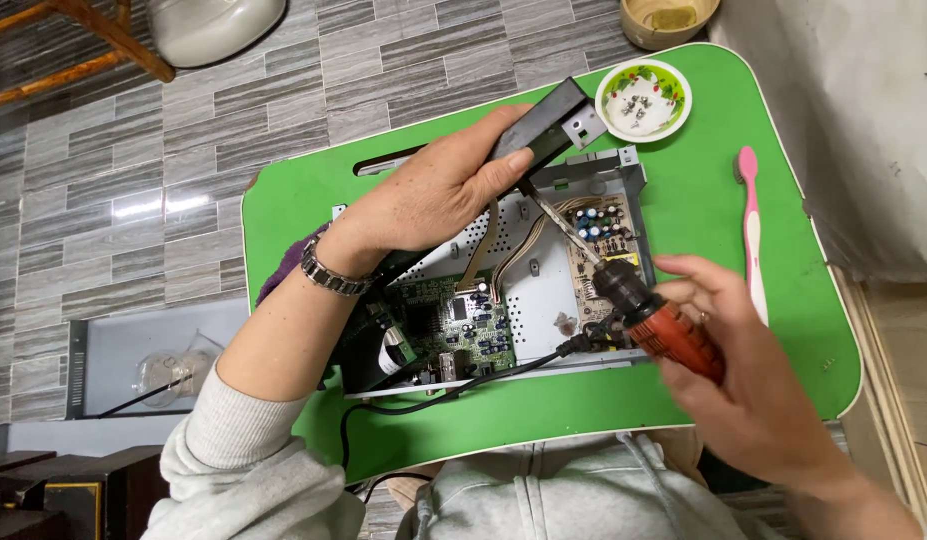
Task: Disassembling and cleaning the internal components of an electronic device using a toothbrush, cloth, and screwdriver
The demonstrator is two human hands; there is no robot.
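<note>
Right hand [753,370] wrapped round an orange-handled screwdriver [638,300], tip down inside the opened metal case [543,300] at mid-tray. Left hand [433,195] clamped on a black drive unit [543,125], tilting it up, apparently for access. Screws kept in a small bowl [643,100] at the green tray's [313,210] far right corner.

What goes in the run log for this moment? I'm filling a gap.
left hand: lifts black module | right hand: screwdriver on open chassis | green tray table
</note>
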